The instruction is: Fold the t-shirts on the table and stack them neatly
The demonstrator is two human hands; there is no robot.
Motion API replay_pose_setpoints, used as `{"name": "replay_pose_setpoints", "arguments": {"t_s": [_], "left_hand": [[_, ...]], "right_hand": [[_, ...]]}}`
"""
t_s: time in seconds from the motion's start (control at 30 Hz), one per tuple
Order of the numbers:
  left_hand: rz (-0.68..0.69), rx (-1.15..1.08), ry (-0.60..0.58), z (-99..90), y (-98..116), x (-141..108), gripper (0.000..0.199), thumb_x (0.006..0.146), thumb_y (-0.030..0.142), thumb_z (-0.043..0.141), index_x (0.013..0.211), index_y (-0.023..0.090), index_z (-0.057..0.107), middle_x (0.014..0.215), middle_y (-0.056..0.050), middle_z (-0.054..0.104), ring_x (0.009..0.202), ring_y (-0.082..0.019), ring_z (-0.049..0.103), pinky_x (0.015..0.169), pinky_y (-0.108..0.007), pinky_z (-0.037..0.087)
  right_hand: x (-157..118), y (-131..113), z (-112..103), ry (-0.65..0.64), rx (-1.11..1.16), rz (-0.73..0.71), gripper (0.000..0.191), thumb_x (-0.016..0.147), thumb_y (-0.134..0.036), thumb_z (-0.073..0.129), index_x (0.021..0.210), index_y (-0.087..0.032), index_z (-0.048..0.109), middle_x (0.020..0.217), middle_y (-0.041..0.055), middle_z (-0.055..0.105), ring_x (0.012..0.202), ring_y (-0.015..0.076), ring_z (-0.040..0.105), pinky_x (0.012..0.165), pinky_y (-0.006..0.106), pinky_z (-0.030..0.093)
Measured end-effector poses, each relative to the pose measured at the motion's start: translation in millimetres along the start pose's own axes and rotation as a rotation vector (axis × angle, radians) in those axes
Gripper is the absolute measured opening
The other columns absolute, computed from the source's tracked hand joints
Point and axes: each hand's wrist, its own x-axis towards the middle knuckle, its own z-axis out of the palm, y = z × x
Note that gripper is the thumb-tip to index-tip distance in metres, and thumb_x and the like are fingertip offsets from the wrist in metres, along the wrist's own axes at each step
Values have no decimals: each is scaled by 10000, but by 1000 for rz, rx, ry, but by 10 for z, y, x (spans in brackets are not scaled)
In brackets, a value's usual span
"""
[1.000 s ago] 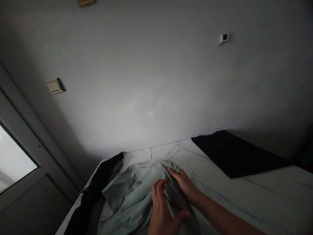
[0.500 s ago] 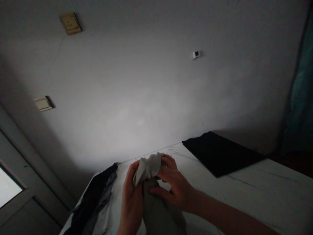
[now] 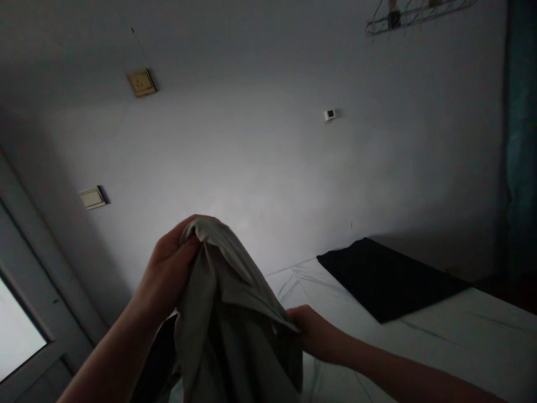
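Observation:
A grey-green garment [image 3: 239, 313] hangs in folds between my two hands, above a white marble-patterned surface. My left hand [image 3: 174, 260] is closed on its gathered upper edge, thumb in front and fingers behind the cloth. Lower and to the right, my right hand [image 3: 308, 330] grips another edge of it, pulling the fabric outward; its fingertips are partly hidden by the cloth. The garment's lower end runs out of view at the bottom, and I cannot tell which kind of clothing it is.
A flat black cloth [image 3: 386, 280] lies on the white surface [image 3: 453, 347] at the right. Dark fabric [image 3: 157, 358] lies behind my left forearm. The wall behind carries a socket [image 3: 141, 83], a switch [image 3: 93, 197] and a hook rack [image 3: 419, 17]. A door [image 3: 42, 291] stands at left.
My hands were close together at the bunched garment; now they are apart. The left has risen to the left, the right has moved lower right, and the cloth is spread between them. The view has shifted.

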Motion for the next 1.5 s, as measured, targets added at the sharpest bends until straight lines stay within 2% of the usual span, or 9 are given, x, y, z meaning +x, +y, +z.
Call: {"name": "replay_pose_setpoints", "arguments": {"t_s": [0.2, 0.33, 0.5, 0.7, 0.87, 0.97, 1.1, 1.23, 1.5], "left_hand": [[266, 517, -152, -525, -56, 469, 274, 712, 347, 497, 911, 249, 657, 911, 1, 694, 926, -241, 605, 823, -317, 459], [132, 593, -158, -790, -339, 720, 303, 640, 343, 471, 831, 205, 661, 786, -31, 684, 845, -262, 605, 779, -354, 438], [-106, 343, -204, -752, -502, 796, 233, 505, 295, 524, 697, 198, 612, 646, 4, 632, 671, -193, 557, 626, -287, 416], [-218, 55, -105, -633, -343, 745, 303, 533, 248, 551, 831, 194, 554, 581, 55, 509, 526, -119, 462, 471, -219, 335], [93, 21, -408, -780, -95, 651, 660, 629, 335, 724, 1239, 329, 473, 910, 35, 596, 712, -133, 572, 596, -225, 444], [219, 254, -385, -822, -32, 631, 506, 565, 315, 806, 1036, 258, 629, 911, 17, 623, 766, -144, 581, 644, -220, 451], [136, 187, -191, -762, 9, 662, 311, 664, 484, 708, 762, 193, 658, 671, 28, 612, 645, -133, 551, 574, -222, 431], [-10, 2, -37, -768, 59, 742, 443, 575, 561, 743, 792, 180, 680, 651, 13, 662, 648, -164, 599, 615, -264, 485], [-5, 126, -36, -826, -11, 773, 477, 562, 506, 743, 910, 191, 659, 633, 9, 675, 518, -135, 564, 476, -224, 400]], "right_hand": [[217, -76, -904, 357, -70, 111, 205, 736, -215, 495, 820, -188, 680, 776, 30, 707, 762, 214, 639, 656, 300, 496], [492, -564, -1601, 551, -257, -27, 273, 738, -191, 477, 892, -220, 699, 868, 32, 720, 844, 216, 642, 791, 325, 495], [918, -1243, -2094, 591, -469, -224, 261, 769, -200, 486, 864, -211, 729, 842, 27, 719, 832, 205, 636, 796, 311, 476], [1269, -1931, -2400, 645, -639, -287, 243, 828, -335, 547, 837, -175, 730, 750, 38, 697, 731, 201, 616, 646, 295, 449], [1305, -2232, -2642, 680, -749, -361, 396, 826, -550, 578, 829, -186, 734, 751, 53, 698, 731, 222, 620, 634, 318, 440], [1293, -2262, -2755, 702, -772, -331, 451, 824, -595, 565, 869, -181, 739, 778, 68, 706, 753, 238, 630, 636, 327, 444], [1303, -2244, -2828, 682, -806, -299, 481, 833, -615, 538, 914, -188, 744, 820, 72, 717, 793, 250, 640, 674, 337, 463], [1319, -2213, -2842, 631, -842, -248, 479, 848, -614, 508, 910, -201, 743, 862, 74, 727, 824, 260, 646, 709, 343, 468], [1304, -2103, -2788, 500, -879, -185, 470, 856, -593, 479, 827, -195, 728, 783, 49, 715, 775, 230, 640, 668, 301, 436]]}}
